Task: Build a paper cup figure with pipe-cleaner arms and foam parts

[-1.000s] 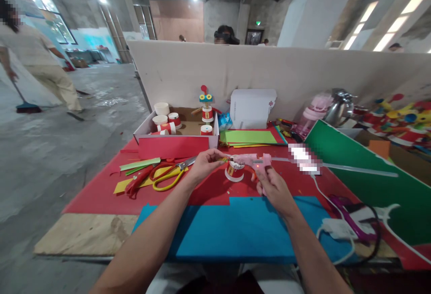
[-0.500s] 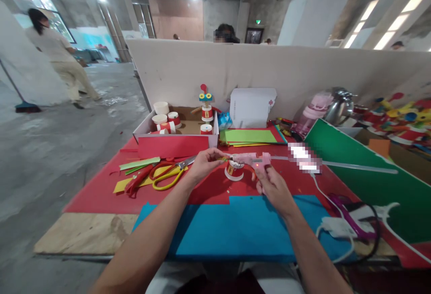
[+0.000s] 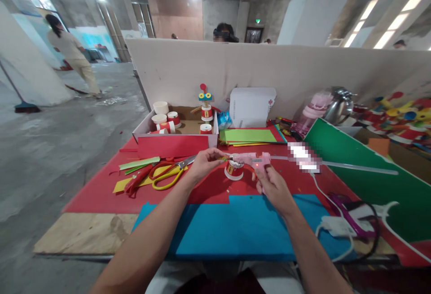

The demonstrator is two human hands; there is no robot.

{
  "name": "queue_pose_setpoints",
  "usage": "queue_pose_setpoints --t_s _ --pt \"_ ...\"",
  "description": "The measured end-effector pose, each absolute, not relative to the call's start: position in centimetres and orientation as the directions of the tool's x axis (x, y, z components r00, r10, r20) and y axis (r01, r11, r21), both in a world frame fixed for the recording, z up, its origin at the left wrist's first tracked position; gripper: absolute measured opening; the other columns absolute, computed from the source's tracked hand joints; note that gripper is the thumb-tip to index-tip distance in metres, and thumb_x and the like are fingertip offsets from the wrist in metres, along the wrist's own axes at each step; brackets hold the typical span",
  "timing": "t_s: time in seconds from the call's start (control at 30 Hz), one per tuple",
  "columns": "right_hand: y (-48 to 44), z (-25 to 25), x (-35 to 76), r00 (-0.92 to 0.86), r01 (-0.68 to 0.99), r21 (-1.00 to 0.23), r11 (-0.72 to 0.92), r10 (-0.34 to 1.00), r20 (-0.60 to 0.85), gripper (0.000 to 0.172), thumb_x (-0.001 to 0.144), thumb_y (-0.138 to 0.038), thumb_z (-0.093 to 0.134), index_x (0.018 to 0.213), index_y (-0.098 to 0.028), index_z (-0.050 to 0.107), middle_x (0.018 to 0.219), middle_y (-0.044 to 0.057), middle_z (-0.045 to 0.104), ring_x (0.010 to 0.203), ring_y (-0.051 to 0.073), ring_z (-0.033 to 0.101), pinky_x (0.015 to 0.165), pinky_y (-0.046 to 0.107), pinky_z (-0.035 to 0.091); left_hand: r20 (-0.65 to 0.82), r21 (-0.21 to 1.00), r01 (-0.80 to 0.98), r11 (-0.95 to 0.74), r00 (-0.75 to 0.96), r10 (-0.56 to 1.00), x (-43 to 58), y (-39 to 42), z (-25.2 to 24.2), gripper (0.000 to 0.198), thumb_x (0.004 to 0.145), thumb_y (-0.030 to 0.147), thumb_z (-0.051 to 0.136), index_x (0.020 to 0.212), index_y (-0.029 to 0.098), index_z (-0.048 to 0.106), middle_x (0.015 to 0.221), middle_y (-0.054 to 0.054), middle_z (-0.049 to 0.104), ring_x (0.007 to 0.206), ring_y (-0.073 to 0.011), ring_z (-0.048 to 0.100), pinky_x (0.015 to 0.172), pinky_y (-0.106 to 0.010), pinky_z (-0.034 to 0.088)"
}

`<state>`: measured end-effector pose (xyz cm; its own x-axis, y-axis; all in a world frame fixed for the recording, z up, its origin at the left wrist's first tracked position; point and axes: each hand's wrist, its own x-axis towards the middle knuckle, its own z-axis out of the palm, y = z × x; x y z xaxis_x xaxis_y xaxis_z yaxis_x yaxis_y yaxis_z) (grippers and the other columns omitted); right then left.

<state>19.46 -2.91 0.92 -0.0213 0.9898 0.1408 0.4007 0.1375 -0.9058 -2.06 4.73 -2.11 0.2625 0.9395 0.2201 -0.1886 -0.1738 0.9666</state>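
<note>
Glue gun [image 3: 256, 160] sits level above the middle of the surface [image 3: 77, 235], its long axis left to right, nozzle pointing left over the cup [image 3: 233, 172]. The right hand [image 3: 274, 188] grips its handle from the near side. The left hand [image 3: 205, 163] pinches a coil [image 3: 222, 158] at the nozzle tip.

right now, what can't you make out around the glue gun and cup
All in the head view:
- The piece pinched in the left hand at the glue gun tip is too small to name.
- The cup top is hidden by the glue gun; its print is too small to read.
- The glue gun grip is covered by the right hand.
- A blurred patch beside the glue gun hides what is there.
</note>
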Motion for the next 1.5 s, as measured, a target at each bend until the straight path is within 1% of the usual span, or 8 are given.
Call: queue_pose_setpoints --t_s 0.57,0.67,0.77,0.97,1.07,1.2,1.37,1.5 --pt "-3.02 0.90 19.30 -0.004 0.396 -0.908 0.133 0.990 0.143 0.041 0.085 -0.062 0.046 0.078 -0.022 0.049 0.047 -0.006 0.050 0.042 0.011 0.048 0.043 0.023 0.035 0.204 0.970 -0.185 -0.160 0.254 0.945 -2.04 4.71 -2.22 0.036 0.060 0.038 0.083 0.082 0.015 0.067 0.082 -0.004 0.071 0.077 -0.0142 0.064 0.071 -0.025 0.049" --pt "-3.02 0.83 19.20 0.011 0.333 -0.937 0.102 0.994 0.111 0.045 0.081 -0.066 0.048 0.078 -0.022 0.049 0.045 -0.006 0.048 0.041 0.011 0.046 0.042 0.023 0.034 0.195 0.967 -0.212 -0.141 0.258 0.946 -1.99 4.69 -2.23 0.037 0.059 0.039 0.083 0.082 0.015 0.066 0.079 -0.003 0.071 0.077 -0.0147 0.064 0.073 -0.026 0.049" --pt "-3.02 0.84 18.97 0.027 0.224 -0.974 0.027 0.999 0.034 0.049 0.075 -0.069 0.053 0.082 -0.021 0.050 0.044 -0.008 0.046 0.039 0.011 0.044 0.040 0.022 0.033 0.186 0.958 -0.260 -0.119 0.252 0.950 -1.93 4.67 -2.26 0.036 0.059 0.037 0.084 0.081 0.015 0.066 0.077 -0.003 0.071 0.078 -0.0149 0.065 0.075 -0.027 0.049" --pt "-3.20 1.19 18.63 0.038 0.074 -0.997 -0.036 0.999 -0.034 0.048 0.071 -0.067 0.059 0.085 -0.021 0.053 0.062 -0.003 0.059 0.041 0.009 0.045 0.039 0.023 0.034 0.153 0.931 -0.359 -0.066 0.220 0.963 -1.85 4.86 -2.53 0.032 0.056 0.028 0.086 0.079 0.015 0.067 0.078 -0.003 0.072 0.075 -0.0139 0.065 0.074 -0.026 0.049" --pt "-3.34 1.24 18.74 0.040 0.034 -0.998 -0.058 0.998 -0.056 0.046 0.072 -0.065 0.061 0.085 -0.021 0.054 0.052 -0.004 0.055 0.038 0.010 0.044 0.038 0.023 0.034 0.143 0.910 -0.413 -0.043 0.214 0.966 -1.80 4.92 -2.62 0.032 0.053 0.025 0.087 0.077 0.015 0.068 0.078 -0.003 0.072 0.074 -0.0127 0.065 0.071 -0.023 0.048" --pt "-3.48 1.23 18.91 0.050 0.015 -0.997 -0.081 0.996 -0.080 0.044 0.072 -0.063 0.063 0.083 -0.021 0.055 0.040 -0.006 0.049 0.038 0.011 0.045 0.038 0.023 0.035 0.144 0.891 -0.453 -0.033 0.213 0.966 -1.74 4.88 -2.62 0.031 0.054 0.024 0.087 0.077 0.015 0.068 0.076 -0.003 0.072 0.071 -0.0125 0.065 0.068 -0.023 0.047" --pt "-3.65 1.27 19.06 0.055 0.017 -0.997 -0.078 0.996 -0.077 0.046 0.070 -0.064 0.063 0.082 -0.021 0.055 0.040 -0.006 0.050 0.037 0.011 0.044 0.037 0.024 0.034 0.144 0.876 -0.482 -0.007 0.248 0.958 -1.79 4.68 -2.37 0.031 0.057 0.024 0.086 0.079 0.013 0.067 0.077 -0.006 0.073 0.075 -0.0159 0.068 0.067 -0.024 0.047" --pt "-3.78 1.16 19.26 0.060 0.024 -0.996 -0.082 0.995 -0.081 0.044 0.071 -0.063 0.062 0.079 -0.021 0.055 0.040 -0.005 0.050 0.037 0.011 0.044 0.037 0.024 0.034 0.122 0.860 -0.510 0.024 0.252 0.960 -1.86 4.48 -2.03 0.034 0.054 0.024 0.088 0.077 0.013 0.066 0.070 -0.003 0.070 0.073 -0.0175 0.069 0.061 -0.023 0.047"
